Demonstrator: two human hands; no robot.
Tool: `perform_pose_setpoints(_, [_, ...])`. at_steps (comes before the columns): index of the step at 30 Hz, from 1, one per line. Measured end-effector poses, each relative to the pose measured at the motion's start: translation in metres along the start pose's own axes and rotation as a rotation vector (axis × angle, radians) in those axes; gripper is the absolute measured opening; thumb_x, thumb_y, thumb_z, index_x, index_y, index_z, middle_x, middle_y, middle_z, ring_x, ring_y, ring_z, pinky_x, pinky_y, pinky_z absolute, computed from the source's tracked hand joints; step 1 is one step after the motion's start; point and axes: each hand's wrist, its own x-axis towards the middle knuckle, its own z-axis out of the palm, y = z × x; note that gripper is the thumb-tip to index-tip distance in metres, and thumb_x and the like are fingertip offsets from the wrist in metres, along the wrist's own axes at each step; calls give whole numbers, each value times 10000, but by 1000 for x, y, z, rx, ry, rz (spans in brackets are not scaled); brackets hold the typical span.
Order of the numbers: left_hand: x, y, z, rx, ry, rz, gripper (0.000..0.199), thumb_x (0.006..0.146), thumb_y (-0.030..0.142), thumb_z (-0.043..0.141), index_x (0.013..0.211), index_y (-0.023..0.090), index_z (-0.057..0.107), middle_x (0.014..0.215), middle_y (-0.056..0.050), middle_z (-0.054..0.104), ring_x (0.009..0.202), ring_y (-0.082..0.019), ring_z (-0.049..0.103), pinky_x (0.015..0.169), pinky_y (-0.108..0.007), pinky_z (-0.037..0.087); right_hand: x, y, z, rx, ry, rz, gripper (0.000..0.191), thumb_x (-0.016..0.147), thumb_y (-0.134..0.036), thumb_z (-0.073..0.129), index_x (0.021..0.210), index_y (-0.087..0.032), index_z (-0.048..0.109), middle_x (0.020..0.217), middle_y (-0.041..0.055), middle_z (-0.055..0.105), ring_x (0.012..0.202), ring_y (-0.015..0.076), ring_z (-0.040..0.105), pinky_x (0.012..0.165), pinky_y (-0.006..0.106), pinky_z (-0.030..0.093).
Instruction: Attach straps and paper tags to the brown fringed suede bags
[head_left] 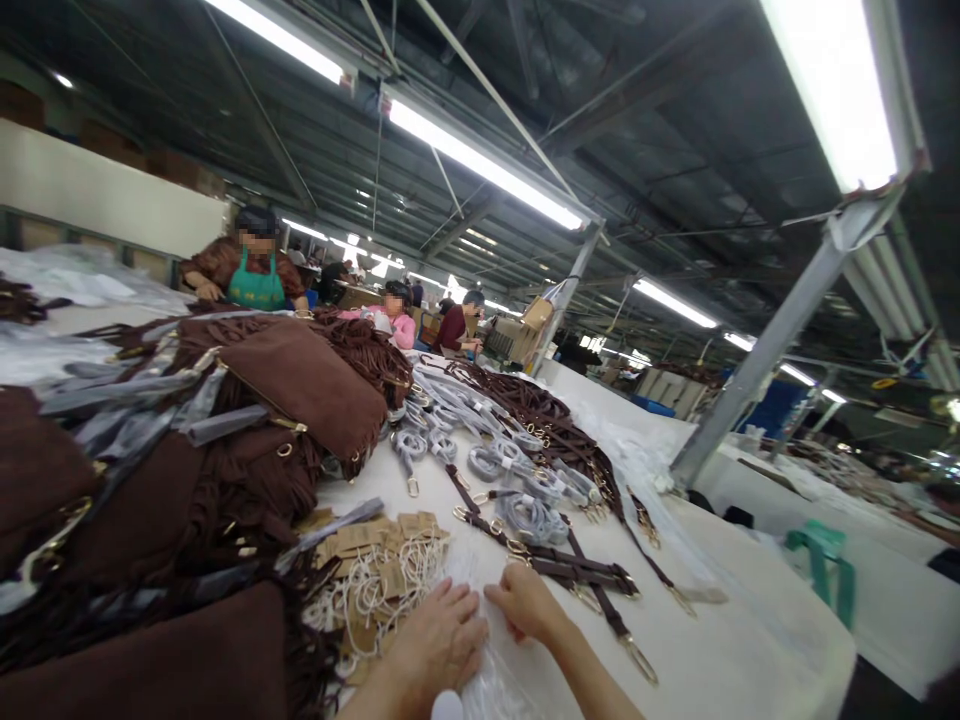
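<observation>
My left hand point(444, 632) lies palm down on clear plastic film point(495, 672), its fingers stretched out and slightly curved. Beside it, my right hand point(527, 604) is closed, with thumb and finger pinched on the same film. Left of the hands is a heap of tan cardboard tags point(381, 556) with white strings. Dark brown straps point(577, 568) with gold clasps lie just beyond my right hand. Grey plastic-wrapped strap coils point(525, 515) rest behind them. A small white rounded thing point(448, 705) shows at the bottom edge; I cannot make out what it is.
Brown fringed bags point(307, 385) are piled high on the left of the white table point(720, 640). More brown straps point(517, 395) run along the far side. Across the table stands a person in a green apron point(255, 285). A slanting metal post point(757, 340) rises at right.
</observation>
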Motion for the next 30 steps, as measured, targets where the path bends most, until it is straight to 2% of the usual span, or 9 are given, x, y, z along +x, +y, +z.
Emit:
perform_pose_setpoints(4, [0, -2, 3, 8, 12, 12, 312, 953, 385, 489, 1193, 214, 591, 1314, -117, 587, 1263, -277, 513, 1118, -472, 349, 0, -8, 6, 21, 40, 32, 235, 947, -341, 600, 1071, -148, 648, 1110, 68, 673, 1005, 213, 650, 891, 437, 526])
perform_pose_setpoints(7, [0, -1, 0, 18, 7, 10, 338, 948, 388, 493, 1216, 205, 587, 1338, -137, 570, 1269, -289, 508, 1116, -480, 351, 5, -14, 9, 61, 26, 50, 271, 943, -333, 608, 1152, -161, 621, 1196, 80, 635, 1056, 231, 627, 904, 454, 521])
perform_pose_setpoints(10, [-1, 1, -2, 21, 2, -2, 309, 943, 353, 507, 1196, 202, 600, 1316, -138, 584, 1269, -292, 509, 1115, -488, 358, 11, -8, 6, 117, -57, 68, 276, 947, -332, 601, 1161, -158, 612, 1166, 76, 641, 992, 214, 646, 845, 419, 550])
perform_pose_setpoints(14, [-1, 3, -5, 15, -6, -22, 256, 926, 308, 540, 1137, 190, 625, 1298, -145, 590, 1255, -292, 520, 1111, -491, 367, 11, 13, -2, 174, -194, 91, 262, 954, -332, 593, 1143, -152, 612, 1078, 58, 663, 860, 174, 666, 740, 355, 576])
perform_pose_setpoints(18, [-1, 5, -9, 5, -9, -28, 239, 939, 298, 526, 1130, 195, 626, 1292, -131, 595, 1253, -280, 520, 1119, -481, 353, 2, 23, -4, 172, -182, 58, 247, 963, -360, 575, 1063, -142, 636, 978, 38, 684, 793, 155, 669, 719, 338, 570])
perform_pose_setpoints(21, [-1, 5, -9, -2, -9, -30, 257, 955, 301, 501, 1156, 193, 618, 1317, -142, 585, 1268, -281, 512, 1123, -483, 342, -4, 14, -3, 136, -129, 13, 274, 959, -389, 573, 900, -136, 663, 848, 11, 696, 747, 148, 670, 735, 338, 556])
perform_pose_setpoints(23, [-1, 4, -8, -7, -10, -28, 277, 958, 325, 498, 1170, 191, 616, 1335, -150, 579, 1277, -284, 508, 1122, -474, 343, -6, 4, -3, 94, -87, -5, 258, 938, -375, 606, 852, -140, 668, 866, 19, 706, 824, 169, 676, 805, 371, 540])
perform_pose_setpoints(26, [0, 3, -5, -10, -5, -29, 296, 950, 349, 515, 1181, 195, 617, 1346, -150, 579, 1270, -284, 518, 1116, -471, 349, -6, -9, -3, 30, -53, -2, 198, 928, -337, 626, 933, -145, 672, 1000, 48, 701, 967, 202, 659, 894, 425, 511])
perform_pose_setpoints(30, [-1, 4, -6, -12, 1, -31, 303, 950, 363, 506, 1179, 202, 623, 1343, -146, 583, 1269, -284, 520, 1114, -484, 348, -4, -20, -2, 8, -77, 22, 213, 933, -324, 623, 1067, -162, 652, 1123, 63, 668, 1019, 216, 644, 904, 438, 517])
